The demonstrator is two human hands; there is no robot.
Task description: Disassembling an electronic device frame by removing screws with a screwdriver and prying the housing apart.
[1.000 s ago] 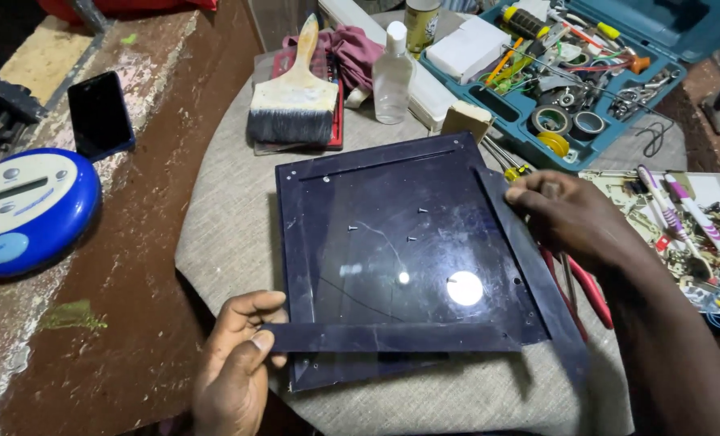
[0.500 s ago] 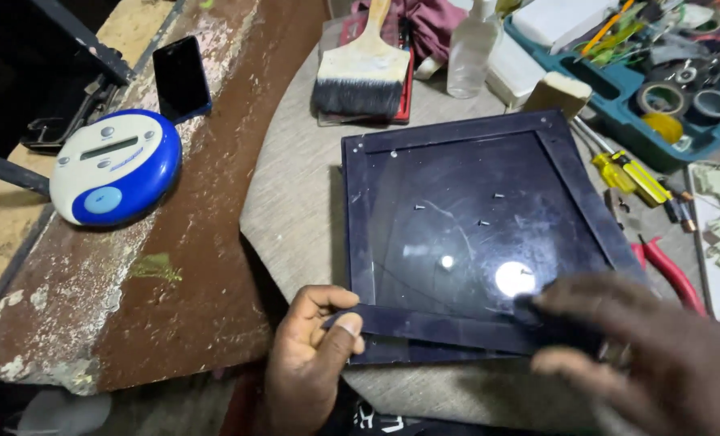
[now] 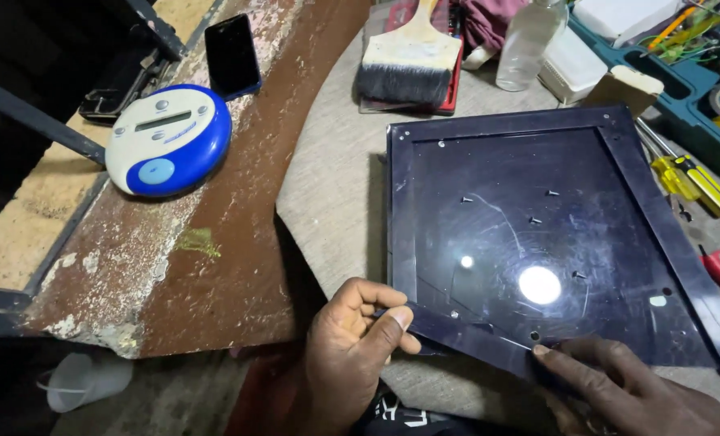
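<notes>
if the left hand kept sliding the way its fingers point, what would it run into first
The left hand pinches the loose dark strip with its fingers pointing right and slightly away. Straight on, it would likely meet the near edge of the dark glossy panel first, though depth is uncertain.
</notes>
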